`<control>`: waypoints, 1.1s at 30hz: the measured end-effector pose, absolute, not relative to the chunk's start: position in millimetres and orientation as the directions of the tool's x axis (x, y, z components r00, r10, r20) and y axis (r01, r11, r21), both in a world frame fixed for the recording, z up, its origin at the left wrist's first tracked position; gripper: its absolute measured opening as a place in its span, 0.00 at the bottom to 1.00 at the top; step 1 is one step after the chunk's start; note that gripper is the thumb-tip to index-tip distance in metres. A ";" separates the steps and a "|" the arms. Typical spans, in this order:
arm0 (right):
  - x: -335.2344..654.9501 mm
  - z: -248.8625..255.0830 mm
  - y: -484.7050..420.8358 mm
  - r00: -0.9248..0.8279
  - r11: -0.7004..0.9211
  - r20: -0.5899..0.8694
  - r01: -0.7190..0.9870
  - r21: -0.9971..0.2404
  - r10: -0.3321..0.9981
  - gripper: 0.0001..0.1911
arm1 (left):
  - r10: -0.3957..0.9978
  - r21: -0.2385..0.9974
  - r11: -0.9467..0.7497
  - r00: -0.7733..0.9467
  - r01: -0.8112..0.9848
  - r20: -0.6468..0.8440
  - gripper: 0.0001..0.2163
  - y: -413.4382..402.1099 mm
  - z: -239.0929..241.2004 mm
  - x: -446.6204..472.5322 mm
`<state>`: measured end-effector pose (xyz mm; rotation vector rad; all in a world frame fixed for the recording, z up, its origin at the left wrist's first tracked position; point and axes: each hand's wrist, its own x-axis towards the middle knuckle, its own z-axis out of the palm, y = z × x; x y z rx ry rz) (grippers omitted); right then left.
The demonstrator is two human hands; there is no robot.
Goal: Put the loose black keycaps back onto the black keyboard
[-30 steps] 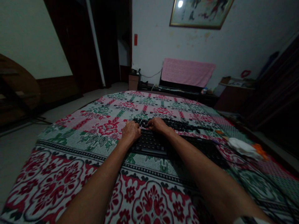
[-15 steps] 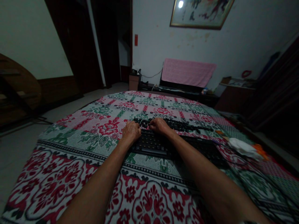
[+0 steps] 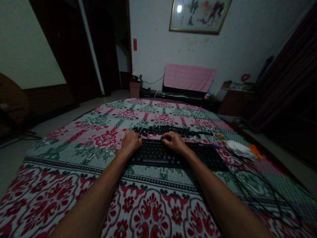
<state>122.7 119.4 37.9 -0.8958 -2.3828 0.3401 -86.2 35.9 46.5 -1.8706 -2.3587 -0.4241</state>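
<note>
"What takes up the most room?"

"A red, green and white flowered cloth [image 3: 151, 211], spread from near to far. Beyond its far edge hangs a pink towel [image 3: 189, 77]."

"And the keyboard?"

"The black keyboard [image 3: 151, 153] lies mid-cloth, long side facing near, rows of small pale dots across its left part. Just past its far edge, loose black key caps [image 3: 170, 129] form a long, uneven band."

"Anything on the right?"

"A crumpled white bundle [image 3: 240, 148]."

"The hands?"

"The left hand [image 3: 131, 140] is at the keyboard's far left corner, fingers curled together; I can't tell whether they grip it. The right hand [image 3: 173, 141] is over the far edge, thumb and fingers bent close, something dark at their tips. Whether it's clamped, I can't tell."

"Smaller still?"

"An orange piece [image 3: 255, 151], right beside the bundle."
</note>
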 end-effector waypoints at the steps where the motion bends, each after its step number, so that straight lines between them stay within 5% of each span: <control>1: 124.4 36.1 120.3 -0.606 0.740 0.427 0.514 -0.434 0.672 0.11 | 0.940 0.149 0.209 -0.241 0.966 0.243 0.15 35.9 46.8 -85.2; 13: 130.1 42.1 114.5 -0.632 0.711 0.351 0.503 -0.492 0.691 0.11 | 0.948 0.068 0.229 -0.238 0.971 0.212 0.15 38.9 46.3 -84.4; 22: 128.3 57.1 98.5 -0.728 0.751 0.293 0.440 -0.493 0.619 0.09 | 0.942 0.167 0.091 -0.139 0.982 0.305 0.14 39.4 42.1 -74.1; 33: 125.9 63.0 83.6 -0.859 0.703 0.053 0.379 -0.602 0.509 0.11 | 0.964 0.189 -0.033 -0.018 0.981 0.265 0.12 44.3 39.7 -78.9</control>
